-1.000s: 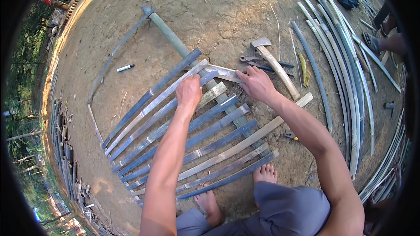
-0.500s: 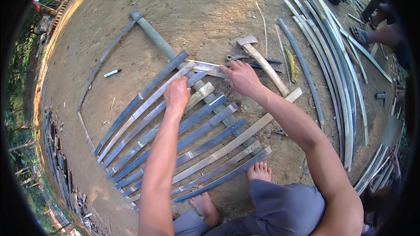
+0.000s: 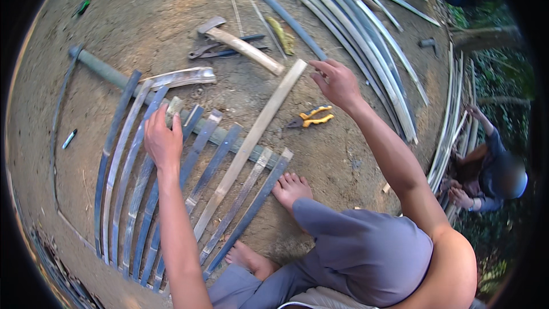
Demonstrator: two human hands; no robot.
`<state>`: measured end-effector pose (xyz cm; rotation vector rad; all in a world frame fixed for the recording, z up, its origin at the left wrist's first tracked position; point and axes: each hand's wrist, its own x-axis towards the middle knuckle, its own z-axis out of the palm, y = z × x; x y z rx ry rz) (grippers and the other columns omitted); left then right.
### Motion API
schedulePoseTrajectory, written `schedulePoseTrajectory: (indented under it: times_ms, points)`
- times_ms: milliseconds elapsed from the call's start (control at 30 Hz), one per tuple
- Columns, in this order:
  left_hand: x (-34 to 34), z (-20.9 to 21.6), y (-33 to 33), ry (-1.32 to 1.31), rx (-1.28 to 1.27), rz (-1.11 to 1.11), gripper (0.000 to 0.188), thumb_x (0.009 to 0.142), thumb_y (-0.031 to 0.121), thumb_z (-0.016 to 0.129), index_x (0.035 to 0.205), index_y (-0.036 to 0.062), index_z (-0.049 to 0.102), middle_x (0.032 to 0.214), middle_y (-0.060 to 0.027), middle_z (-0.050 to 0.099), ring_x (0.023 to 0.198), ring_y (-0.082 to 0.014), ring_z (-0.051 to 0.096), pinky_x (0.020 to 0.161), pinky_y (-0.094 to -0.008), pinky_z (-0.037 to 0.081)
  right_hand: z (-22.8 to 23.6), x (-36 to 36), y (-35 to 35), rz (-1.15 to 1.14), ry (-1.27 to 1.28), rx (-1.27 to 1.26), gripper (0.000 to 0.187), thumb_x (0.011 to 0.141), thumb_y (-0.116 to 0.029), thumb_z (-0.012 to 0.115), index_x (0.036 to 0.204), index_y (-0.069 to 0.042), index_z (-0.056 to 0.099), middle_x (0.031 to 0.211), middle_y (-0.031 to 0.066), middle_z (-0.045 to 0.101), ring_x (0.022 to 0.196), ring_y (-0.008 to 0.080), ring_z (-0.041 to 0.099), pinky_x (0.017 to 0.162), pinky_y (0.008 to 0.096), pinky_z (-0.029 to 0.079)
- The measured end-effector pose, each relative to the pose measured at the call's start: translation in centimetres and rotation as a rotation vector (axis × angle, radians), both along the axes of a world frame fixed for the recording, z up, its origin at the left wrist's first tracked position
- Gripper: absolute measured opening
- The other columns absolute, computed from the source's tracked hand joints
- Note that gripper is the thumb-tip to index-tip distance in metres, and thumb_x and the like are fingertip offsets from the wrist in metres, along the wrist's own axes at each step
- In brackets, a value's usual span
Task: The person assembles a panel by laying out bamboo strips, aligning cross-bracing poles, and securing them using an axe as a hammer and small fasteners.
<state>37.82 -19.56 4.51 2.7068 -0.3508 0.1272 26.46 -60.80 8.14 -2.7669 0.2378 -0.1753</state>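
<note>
Several bamboo slats lie side by side across a thick green bamboo pole [image 3: 106, 70] on the ground. My left hand [image 3: 164, 140] is over the slats, thumb and fingers apart, beside the pale end of one slat [image 3: 173, 106]. Its palm hides part of the slats beneath. One long pale slat [image 3: 251, 137] reaches well past the others. Just right of its far end, my right hand [image 3: 337, 84] hovers with its fingers parted and nothing visible in them. A short split bamboo piece [image 3: 183, 76] rests near the tops of the left slats.
Beyond the pole lie a wooden-handled hatchet [image 3: 246, 48], dark-handled pincers [image 3: 226, 51] and yellow-handled pliers [image 3: 310, 117]. Long bamboo strips [image 3: 366, 51] are heaped at the right. A marker [image 3: 70, 138] lies at the left. Another person [image 3: 486, 160] sits at the far right.
The view has swung right. My right hand has left the short split bamboo piece and moved to the long pale slat's end. My left hand has shifted along the slats and loosened.
</note>
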Motion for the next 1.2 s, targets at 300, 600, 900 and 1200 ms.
schedulePoseTrajectory:
  times_ms: [300,600,900,1200]
  points:
    - [-6.5,-1.2,-6.0,0.012,-0.265,-0.180,0.030,0.092,0.018,0.073,0.120,0.0058,0.071,0.114,-0.0138,0.072,0.106,-0.0346,0.066,0.091,-0.0449,0.053,-0.1,-22.1,-4.9,-0.424,0.487,0.024,0.021,0.087,-0.019,0.070,0.106,-0.012,0.076,0.092,0.0150,0.074,0.091,0.0366,0.071,0.079,0.0460,0.056]
    - [-7.1,0.8,-4.9,0.023,-0.271,-0.103,0.025,0.092,0.018,0.072,0.114,0.0061,0.073,0.110,-0.0136,0.073,0.103,-0.0346,0.067,0.089,-0.0447,0.053,-4.6,-26.9,-2.6,-0.364,0.530,0.044,0.020,0.087,-0.022,0.075,0.097,-0.005,0.075,0.090,0.0185,0.073,0.083,0.0371,0.070,0.075,0.0454,0.054]
    - [-1.4,0.3,-0.3,-0.112,-0.362,-0.026,0.027,0.088,0.019,0.076,0.112,0.0058,0.075,0.108,-0.0128,0.075,0.101,-0.0317,0.069,0.089,-0.0423,0.055,-3.4,-27.4,-1.6,-0.309,0.584,0.023,0.015,0.088,-0.016,0.068,0.094,-0.002,0.068,0.088,0.0209,0.071,0.088,0.0410,0.069,0.077,0.0478,0.053]
    - [11.4,-4.0,10.0,-0.327,-0.232,0.162,0.027,0.085,0.017,0.076,0.110,0.0056,0.073,0.103,-0.0116,0.071,0.092,-0.0302,0.066,0.084,-0.0408,0.053,-4.1,-24.8,-5.1,-0.299,0.308,-0.059,0.013,0.081,-0.008,0.069,0.083,-0.001,0.059,0.072,0.0198,0.064,0.064,0.0372,0.063,0.063,0.0439,0.051]
